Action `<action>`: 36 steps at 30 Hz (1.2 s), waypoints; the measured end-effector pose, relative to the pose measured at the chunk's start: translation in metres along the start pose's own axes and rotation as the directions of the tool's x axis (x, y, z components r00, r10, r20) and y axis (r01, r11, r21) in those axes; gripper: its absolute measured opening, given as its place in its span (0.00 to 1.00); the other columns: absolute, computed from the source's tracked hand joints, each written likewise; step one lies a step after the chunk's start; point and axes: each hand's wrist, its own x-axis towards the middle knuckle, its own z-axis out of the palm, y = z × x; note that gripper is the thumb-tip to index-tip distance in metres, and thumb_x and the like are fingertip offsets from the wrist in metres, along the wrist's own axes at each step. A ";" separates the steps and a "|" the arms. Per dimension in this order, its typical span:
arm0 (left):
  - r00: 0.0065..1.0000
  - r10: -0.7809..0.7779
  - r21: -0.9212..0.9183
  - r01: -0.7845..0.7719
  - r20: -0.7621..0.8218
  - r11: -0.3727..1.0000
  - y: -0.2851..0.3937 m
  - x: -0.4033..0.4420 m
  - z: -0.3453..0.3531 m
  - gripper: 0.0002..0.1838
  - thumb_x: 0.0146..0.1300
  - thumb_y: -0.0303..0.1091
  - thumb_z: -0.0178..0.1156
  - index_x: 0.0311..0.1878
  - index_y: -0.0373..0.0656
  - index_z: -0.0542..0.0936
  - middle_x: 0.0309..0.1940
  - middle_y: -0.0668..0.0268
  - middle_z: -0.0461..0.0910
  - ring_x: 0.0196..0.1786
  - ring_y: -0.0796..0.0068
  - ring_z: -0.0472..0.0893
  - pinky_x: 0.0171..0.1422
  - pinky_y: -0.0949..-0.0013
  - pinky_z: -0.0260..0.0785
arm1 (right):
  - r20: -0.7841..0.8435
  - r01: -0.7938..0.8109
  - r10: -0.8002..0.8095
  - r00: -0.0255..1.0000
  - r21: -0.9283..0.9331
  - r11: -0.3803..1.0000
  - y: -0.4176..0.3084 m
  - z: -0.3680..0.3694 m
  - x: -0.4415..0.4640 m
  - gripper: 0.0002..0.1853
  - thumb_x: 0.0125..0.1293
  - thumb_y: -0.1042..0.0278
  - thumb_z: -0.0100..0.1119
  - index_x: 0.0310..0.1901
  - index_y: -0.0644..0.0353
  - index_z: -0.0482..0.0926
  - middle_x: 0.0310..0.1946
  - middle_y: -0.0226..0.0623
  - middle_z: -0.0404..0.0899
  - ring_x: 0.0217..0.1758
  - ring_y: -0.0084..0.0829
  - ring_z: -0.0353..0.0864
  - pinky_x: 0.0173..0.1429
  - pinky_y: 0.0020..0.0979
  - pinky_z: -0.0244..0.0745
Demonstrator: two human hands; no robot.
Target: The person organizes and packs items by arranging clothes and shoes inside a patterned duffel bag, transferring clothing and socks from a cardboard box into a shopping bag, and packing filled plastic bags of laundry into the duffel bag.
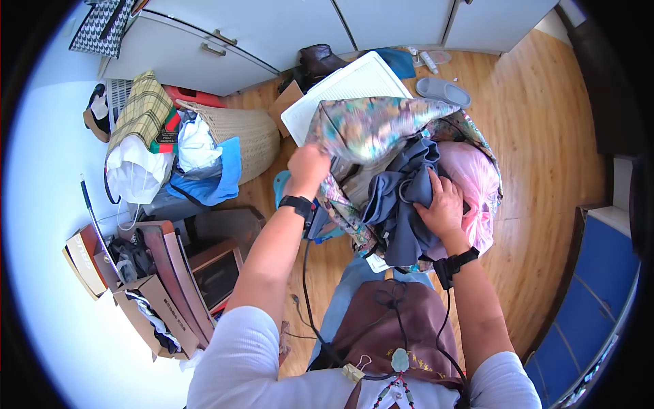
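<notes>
A large bag of patterned fabric [361, 126] stands in front of me with its top gaping. My left hand [308, 167] is closed on the left part of its rim, slightly blurred. Dark blue-grey cloth [402, 211] bulges out of the opening, and my right hand [443, 204] rests on it with the fingers apart. Just right of that hand, a pink plastic bag [470, 177] sits inside the patterned bag. What lies deeper in the bag is hidden.
Behind the bag is a white slatted panel [368, 75], with a grey slipper [443, 91] to its right. A wicker basket [252, 143] and cardboard boxes [163, 313] line the left side. Blue drawers [579, 307] stand at the right. Cables hang from my wrists.
</notes>
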 end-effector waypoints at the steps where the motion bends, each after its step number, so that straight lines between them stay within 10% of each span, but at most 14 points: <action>1: 0.981 -0.191 -0.187 0.186 -0.011 0.965 0.009 0.005 -0.017 0.10 0.48 0.35 0.56 0.31 0.43 0.83 0.27 0.49 0.79 0.36 0.47 0.80 0.41 0.53 0.71 | -0.016 0.021 -0.021 1.000 0.017 1.000 0.002 0.001 -0.001 0.42 0.41 0.61 0.71 0.63 0.50 0.64 0.46 0.42 0.71 0.52 0.43 0.70 0.63 0.42 0.58; 8: 0.980 -0.138 -0.477 0.053 -0.146 0.878 0.021 0.001 -0.041 0.07 0.46 0.32 0.61 0.26 0.41 0.75 0.23 0.54 0.78 0.29 0.51 0.79 0.35 0.56 0.69 | 0.257 0.297 -0.243 0.935 -0.197 0.934 -0.017 -0.006 0.002 0.39 0.40 0.67 0.67 0.60 0.51 0.68 0.39 0.41 0.71 0.46 0.41 0.71 0.54 0.37 0.64; 15: 0.954 0.223 -0.379 -0.285 -0.199 0.881 0.049 0.012 -0.041 0.05 0.43 0.30 0.57 0.22 0.39 0.73 0.19 0.53 0.76 0.26 0.49 0.77 0.31 0.55 0.68 | 0.332 0.105 -0.031 0.943 -0.206 0.973 -0.036 0.035 0.037 0.33 0.44 0.70 0.63 0.57 0.47 0.70 0.43 0.41 0.73 0.51 0.41 0.73 0.54 0.37 0.67; 21: 0.989 0.146 -0.543 -0.134 -0.020 0.829 0.037 0.012 -0.051 0.08 0.48 0.32 0.59 0.23 0.36 0.75 0.19 0.51 0.75 0.25 0.51 0.76 0.31 0.59 0.67 | 0.436 0.103 -0.021 0.900 -0.165 0.981 -0.032 0.018 0.041 0.35 0.42 0.61 0.67 0.58 0.48 0.70 0.48 0.42 0.71 0.54 0.42 0.71 0.57 0.38 0.66; 28: 0.974 0.226 -0.418 -0.219 -0.034 0.881 0.041 0.007 -0.054 0.13 0.53 0.41 0.60 0.24 0.40 0.73 0.20 0.52 0.76 0.29 0.46 0.76 0.31 0.51 0.66 | -0.106 0.221 -0.204 0.973 0.192 0.956 -0.068 0.022 0.074 0.21 0.49 0.61 0.62 0.44 0.65 0.76 0.39 0.47 0.74 0.48 0.45 0.73 0.55 0.38 0.67; 36: 0.959 0.261 -0.518 -0.278 -0.108 0.809 0.050 -0.012 -0.045 0.12 0.52 0.39 0.61 0.25 0.41 0.71 0.18 0.55 0.74 0.25 0.49 0.76 0.28 0.52 0.66 | 0.191 0.259 -0.208 0.959 -0.299 0.918 -0.036 0.118 0.173 0.26 0.55 0.54 0.56 0.55 0.57 0.71 0.56 0.43 0.70 0.59 0.45 0.67 0.63 0.43 0.60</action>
